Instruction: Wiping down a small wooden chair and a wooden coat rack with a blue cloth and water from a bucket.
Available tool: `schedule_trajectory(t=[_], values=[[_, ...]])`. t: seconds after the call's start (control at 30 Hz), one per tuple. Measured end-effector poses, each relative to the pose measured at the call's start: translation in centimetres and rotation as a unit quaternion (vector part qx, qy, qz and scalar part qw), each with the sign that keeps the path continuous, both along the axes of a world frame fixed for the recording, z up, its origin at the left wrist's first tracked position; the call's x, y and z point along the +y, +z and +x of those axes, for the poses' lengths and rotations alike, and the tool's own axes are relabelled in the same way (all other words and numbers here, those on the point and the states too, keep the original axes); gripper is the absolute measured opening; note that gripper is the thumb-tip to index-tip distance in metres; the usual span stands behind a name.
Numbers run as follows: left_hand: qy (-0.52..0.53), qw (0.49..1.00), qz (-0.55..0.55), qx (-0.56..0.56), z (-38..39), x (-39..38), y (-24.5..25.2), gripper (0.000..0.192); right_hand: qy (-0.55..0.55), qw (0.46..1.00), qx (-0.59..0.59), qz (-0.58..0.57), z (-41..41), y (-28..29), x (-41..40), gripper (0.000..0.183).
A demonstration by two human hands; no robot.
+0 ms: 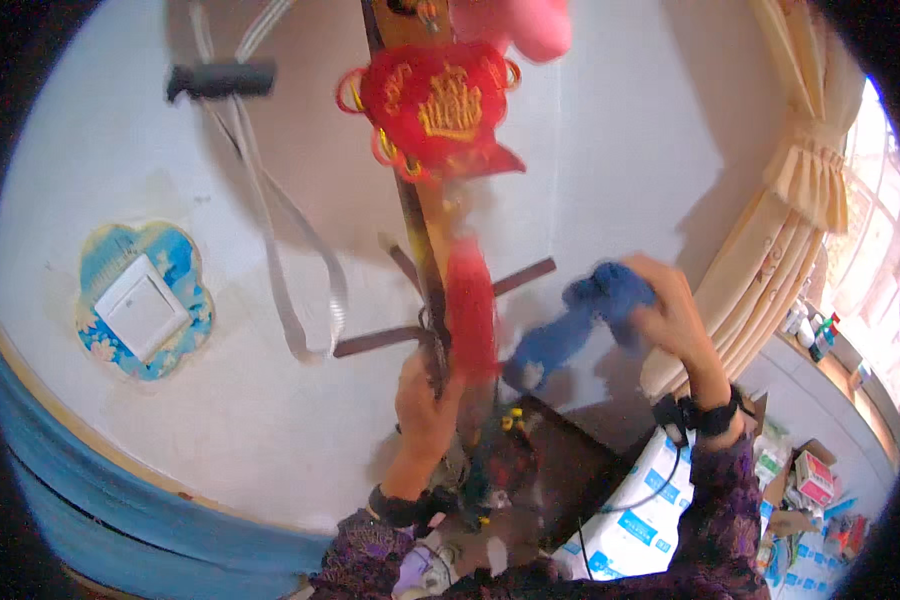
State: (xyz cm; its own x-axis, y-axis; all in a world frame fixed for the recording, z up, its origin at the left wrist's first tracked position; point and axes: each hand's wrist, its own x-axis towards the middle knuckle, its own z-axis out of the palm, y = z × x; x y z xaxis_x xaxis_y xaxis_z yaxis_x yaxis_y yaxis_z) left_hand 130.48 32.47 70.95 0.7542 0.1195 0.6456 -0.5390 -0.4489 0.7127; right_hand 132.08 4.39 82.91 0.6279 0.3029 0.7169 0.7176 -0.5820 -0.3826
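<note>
A dark brown wooden coat rack with side pegs runs up before me against the wall. My left hand is closed around its post, below a peg. In my right hand is a crumpled blue cloth, slightly blurred; its lower end hangs towards the rack. A red ornament with gold decoration hangs on the upper part of the rack. Its long red tassel falls in front of the post, just above my left hand.
A pale strap with a black handle hangs at the left. Farther left is a wall switch. Cream curtains flank the window at right. White-and-blue packages and a small box lie low at the right.
</note>
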Motion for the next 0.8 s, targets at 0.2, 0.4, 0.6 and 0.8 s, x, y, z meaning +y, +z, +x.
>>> schedule_trajectory(t=[0.2,0.4,0.6,0.8], values=[[0.048,0.998,0.027,-0.017,-0.1,-0.1,-0.9,0.040,0.030,0.962,0.084,0.259,-4.2,-2.3,0.4,0.033],[-0.104,0.981,-0.158,0.042,0.1,0.6,-1.9,0.043,0.190,0.819,0.157,0.518,-6.9,0.4,3.0,0.030],[-0.016,0.996,-0.080,-0.043,-2.8,0.8,0.5,0.043,0.235,0.807,0.077,0.536,-8.7,4.7,5.5,0.039],[-0.026,0.985,0.027,-0.170,-6.8,1.7,5.8,0.040,0.235,0.853,-0.021,0.465,-11.3,10.3,7.3,0.044]])
